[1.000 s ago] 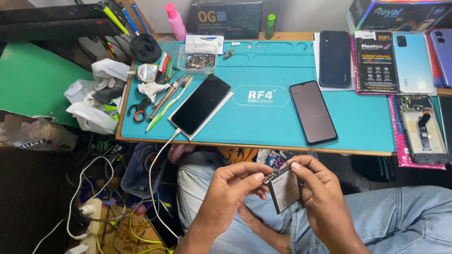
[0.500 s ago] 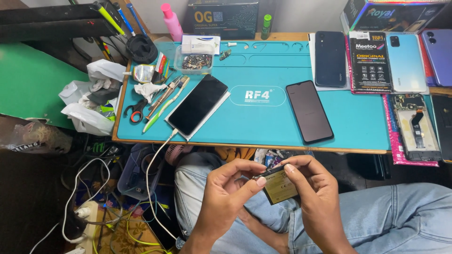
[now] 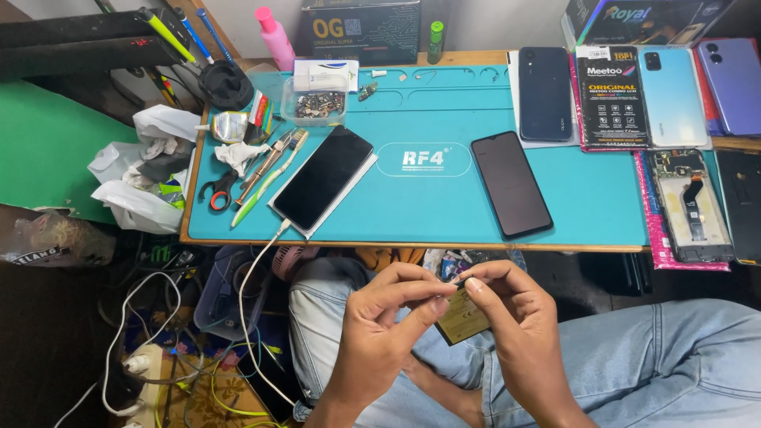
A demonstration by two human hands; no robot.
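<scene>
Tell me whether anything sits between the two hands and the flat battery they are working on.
Nothing visible does. The left hand and right hand both pinch the flat dark battery directly at its upper edge, above the lap in blue jeans. The phones lie apart on the teal mat.

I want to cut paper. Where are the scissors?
In the head view, the scissors lie on the left end of the teal mat, beside the tweezers and crumpled plastic bags, left of the plugged-in phone.
</scene>
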